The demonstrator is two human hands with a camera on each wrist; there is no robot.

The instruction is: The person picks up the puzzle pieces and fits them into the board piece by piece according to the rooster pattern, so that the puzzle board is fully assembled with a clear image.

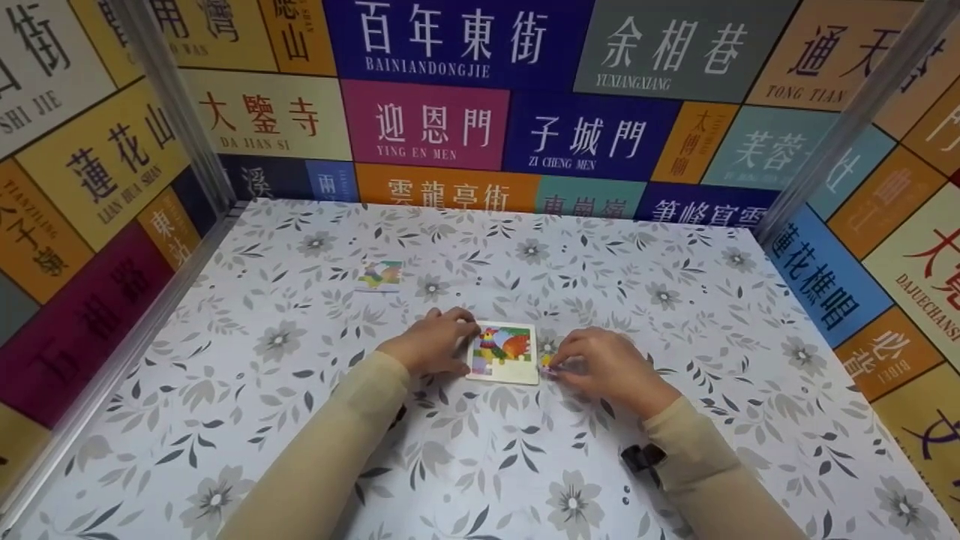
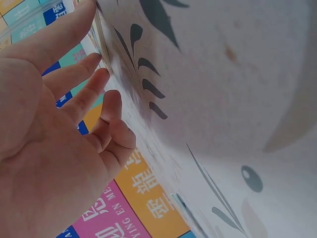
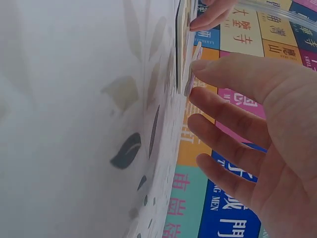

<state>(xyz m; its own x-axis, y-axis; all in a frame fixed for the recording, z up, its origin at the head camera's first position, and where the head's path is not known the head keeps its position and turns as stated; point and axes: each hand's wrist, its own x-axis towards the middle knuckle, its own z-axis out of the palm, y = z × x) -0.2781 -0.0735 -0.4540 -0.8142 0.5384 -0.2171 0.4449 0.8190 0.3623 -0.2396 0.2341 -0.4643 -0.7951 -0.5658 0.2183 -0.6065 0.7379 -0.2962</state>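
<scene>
A small square jigsaw puzzle tray (image 1: 504, 374) lies on the table with a pale rim. Its picture of a colourful rooster (image 1: 502, 345) is partly filled, and a bare pale area shows at the lower right. My left hand (image 1: 436, 343) holds the tray's left side, fingers by the upper corner and thumb by the lower one. In the left wrist view the tray's edge (image 2: 103, 42) appears side-on at the fingertips. Just right of the tray, my right hand (image 1: 607, 367) pinches a puzzle piece (image 1: 546, 365) between thumb and index finger. That thin piece (image 3: 193, 74) is tilted beside the tray (image 3: 182, 49).
Farther back on the left lies another small colourful puzzle picture (image 1: 380, 275). A floral-patterned cloth (image 1: 480, 465) covers the table. Panels with printed characters (image 1: 427, 124) rise behind and at both sides, with clear corner strips (image 1: 187, 112).
</scene>
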